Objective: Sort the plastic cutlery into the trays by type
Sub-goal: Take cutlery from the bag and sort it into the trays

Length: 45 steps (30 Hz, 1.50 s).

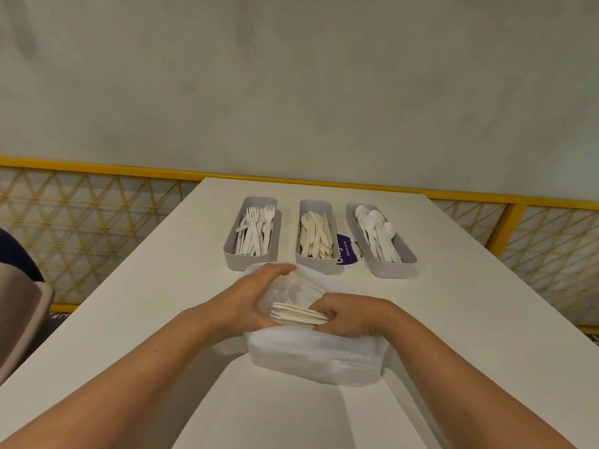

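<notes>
Head view: mid-tabletop [155, 286] sits a plastic bag [317, 361]. In its mouth, the right hand [351, 315] curls its fingers round a cutlery bundle [298, 314] (fork tines showing). The left hand [246, 299] lays nearly straight fingers on the bag's rim. Three trays [316, 266] line the far edge.

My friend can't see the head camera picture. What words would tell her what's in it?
A person's right hand grips a bundle of white plastic cutlery at the mouth of a white plastic bag, while the left hand rests on the bag. Beyond on the white table stand three grey trays: forks left, knives middle, spoons right.
</notes>
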### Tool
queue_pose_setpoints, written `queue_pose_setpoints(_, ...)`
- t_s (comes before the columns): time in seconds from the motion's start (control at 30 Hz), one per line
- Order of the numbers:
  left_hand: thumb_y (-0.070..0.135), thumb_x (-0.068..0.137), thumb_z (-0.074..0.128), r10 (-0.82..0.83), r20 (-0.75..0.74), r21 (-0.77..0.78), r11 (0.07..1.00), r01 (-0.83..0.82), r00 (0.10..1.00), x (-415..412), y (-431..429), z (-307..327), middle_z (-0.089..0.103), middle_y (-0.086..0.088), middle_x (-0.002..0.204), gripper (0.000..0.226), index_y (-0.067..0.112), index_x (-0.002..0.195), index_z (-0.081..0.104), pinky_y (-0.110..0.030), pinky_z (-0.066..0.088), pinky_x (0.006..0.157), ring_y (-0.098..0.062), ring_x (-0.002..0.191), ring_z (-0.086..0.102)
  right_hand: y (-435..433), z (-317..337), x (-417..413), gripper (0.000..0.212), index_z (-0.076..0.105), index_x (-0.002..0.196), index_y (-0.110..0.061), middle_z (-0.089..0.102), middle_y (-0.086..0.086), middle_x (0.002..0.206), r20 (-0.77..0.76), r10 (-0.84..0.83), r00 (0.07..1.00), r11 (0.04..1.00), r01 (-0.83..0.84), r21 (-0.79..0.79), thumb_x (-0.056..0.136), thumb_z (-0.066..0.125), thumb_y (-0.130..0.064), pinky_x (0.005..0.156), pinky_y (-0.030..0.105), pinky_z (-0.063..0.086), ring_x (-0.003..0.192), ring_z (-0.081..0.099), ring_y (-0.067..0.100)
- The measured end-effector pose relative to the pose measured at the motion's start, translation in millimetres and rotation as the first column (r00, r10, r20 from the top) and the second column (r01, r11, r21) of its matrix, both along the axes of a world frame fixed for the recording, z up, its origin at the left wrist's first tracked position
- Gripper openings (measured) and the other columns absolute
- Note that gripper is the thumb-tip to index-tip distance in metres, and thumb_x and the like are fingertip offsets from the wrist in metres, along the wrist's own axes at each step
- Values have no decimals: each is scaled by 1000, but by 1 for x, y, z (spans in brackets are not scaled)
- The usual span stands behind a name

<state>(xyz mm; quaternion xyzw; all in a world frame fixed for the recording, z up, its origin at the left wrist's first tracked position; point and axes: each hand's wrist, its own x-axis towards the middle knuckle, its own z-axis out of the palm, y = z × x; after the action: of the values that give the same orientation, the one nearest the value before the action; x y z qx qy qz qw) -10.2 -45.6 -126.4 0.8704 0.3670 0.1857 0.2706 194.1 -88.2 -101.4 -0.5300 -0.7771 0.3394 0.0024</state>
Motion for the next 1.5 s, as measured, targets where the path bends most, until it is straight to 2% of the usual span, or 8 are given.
queue_pose_setpoints(0.17,39,63,83,57,91,-91,995,-48,994,-1,4,-2,44,17,130,94,40,138,28,-13,33,99,4,120,41,-2,-2,10,15,56,75,-26,53,-9,68,-183,-108,977,994,107,-15,91,57,-23,68,26,38,64,48,8)
queue_pose_setpoints(0.37,61,45,79,125,162,-208,974,-90,979,5,6,6,49,17,119,102,42,131,28,-14,42,91,-1,111,50,2,12,15,16,58,84,-17,54,-4,59,-564,-317,763,946,296,-131,97,49,-20,54,15,41,50,46,4)
queue_pose_setpoints(0.63,37,94,47,181,259,-135,980,-150,949,36,-2,35,63,5,105,31,20,117,59,-15,44,84,-7,98,60,12,33,12,21,59,91,-9,48,1,52,-819,-419,393,890,358,-283,99,43,-20,46,19,37,48,41,10)
queue_pose_setpoints(0.77,41,97,38,355,475,-487,868,-95,805,58,-6,58,65,-3,88,38,16,102,65,-35,50,86,-17,85,64,7,40,1,19,59,91,-9,52,0,51,-807,-363,465,923,298,-244,98,44,-19,44,17,37,44,45,7)
queue_pose_setpoints(0.87,29,98,40,413,479,-530,839,-120,775,68,-6,66,62,-6,72,31,9,98,65,-41,53,83,-19,72,60,6,42,-5,19,59,95,-11,54,2,58,-781,-378,498,916,323,-237,99,44,-23,46,17,39,48,47,7)
queue_pose_setpoints(1.1,11,97,33,625,560,-707,703,-79,543,63,4,75,50,-6,60,23,6,84,51,-29,52,54,-18,52,52,4,48,1,27,63,85,-14,50,-2,69,-784,-408,468,864,476,-166,98,44,-27,57,22,40,57,45,9)
queue_pose_setpoints(1.33,49,97,34,637,373,-890,451,65,675,70,-6,70,29,2,47,49,11,68,45,-14,24,32,-10,33,24,7,53,1,24,69,84,-23,64,15,94,-847,-296,442,818,576,15,94,50,-33,88,37,47,88,58,20)
queue_pose_setpoints(1.5,36,99,37,670,385,-922,310,232,634,68,-5,65,34,0,48,42,9,67,43,-12,26,32,-10,34,29,6,57,-1,18,71,85,-33,48,18,76,-877,-187,442,708,680,191,85,56,-43,67,37,40,73,44,25)
